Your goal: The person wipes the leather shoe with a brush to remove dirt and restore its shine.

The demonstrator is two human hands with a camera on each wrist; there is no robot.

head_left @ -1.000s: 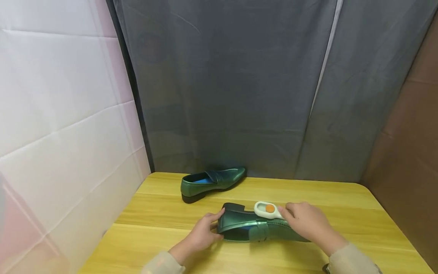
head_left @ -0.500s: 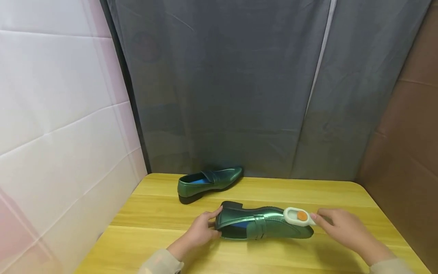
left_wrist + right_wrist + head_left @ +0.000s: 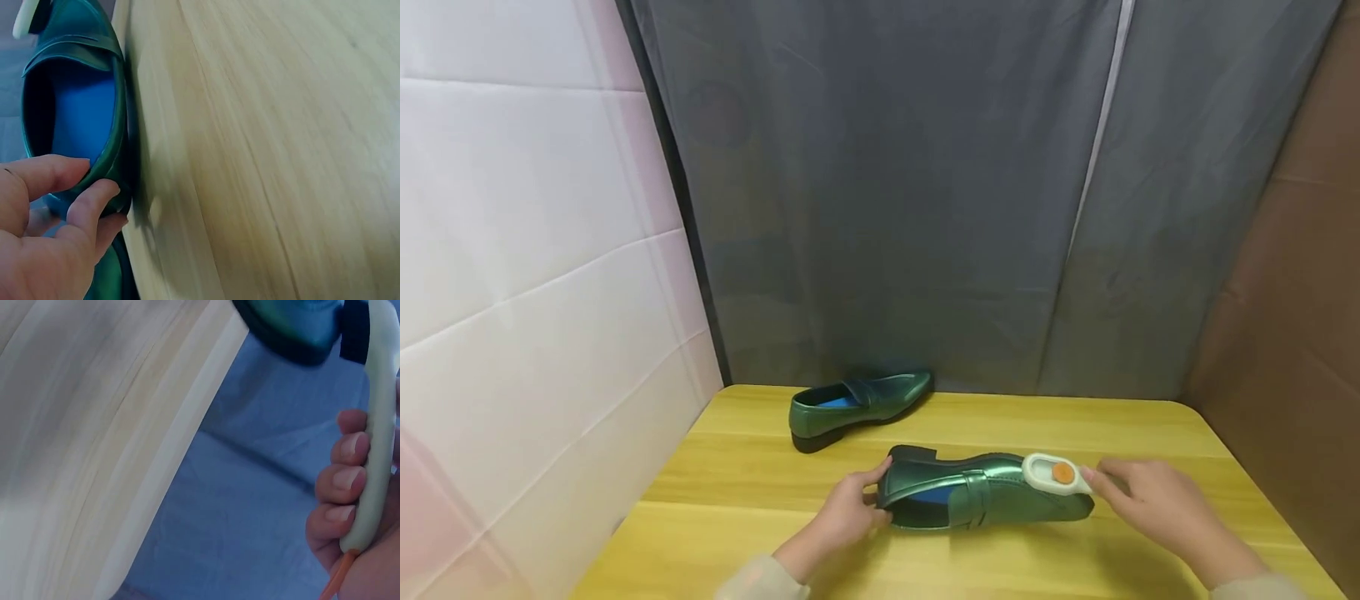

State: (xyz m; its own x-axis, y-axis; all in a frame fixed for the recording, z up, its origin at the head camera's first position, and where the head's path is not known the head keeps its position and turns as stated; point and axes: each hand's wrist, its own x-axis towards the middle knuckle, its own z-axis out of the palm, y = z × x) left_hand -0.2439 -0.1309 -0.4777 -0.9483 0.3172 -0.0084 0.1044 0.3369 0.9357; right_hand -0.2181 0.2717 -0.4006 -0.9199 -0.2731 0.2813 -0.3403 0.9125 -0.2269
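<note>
A shiny green loafer (image 3: 1000, 502) lies tipped on its side, its opening toward me and its heel to the left. My left hand (image 3: 847, 507) grips it by the heel; in the left wrist view the thumb and fingers (image 3: 90, 206) pinch the back rim beside the blue insole (image 3: 84, 115). In my right hand (image 3: 1161, 504) is a white-handled brush (image 3: 1041, 472) with an orange button and a dark block of bristles (image 3: 355, 334) under its head. That brush head lies against the loafer's toe end. An orange cord (image 3: 340, 575) hangs from the handle's end.
A matching green loafer (image 3: 857, 408) stands upright at the back left of the wooden table (image 3: 700, 533). Behind the table hangs a grey curtain (image 3: 887, 208). A white panel (image 3: 535, 250) is on the left, a brown one (image 3: 1277, 333) on the right.
My right hand has moved the brush rightward along the loafer, from its middle to the toe, staying there over the last half second. My left hand keeps its grip on the heel.
</note>
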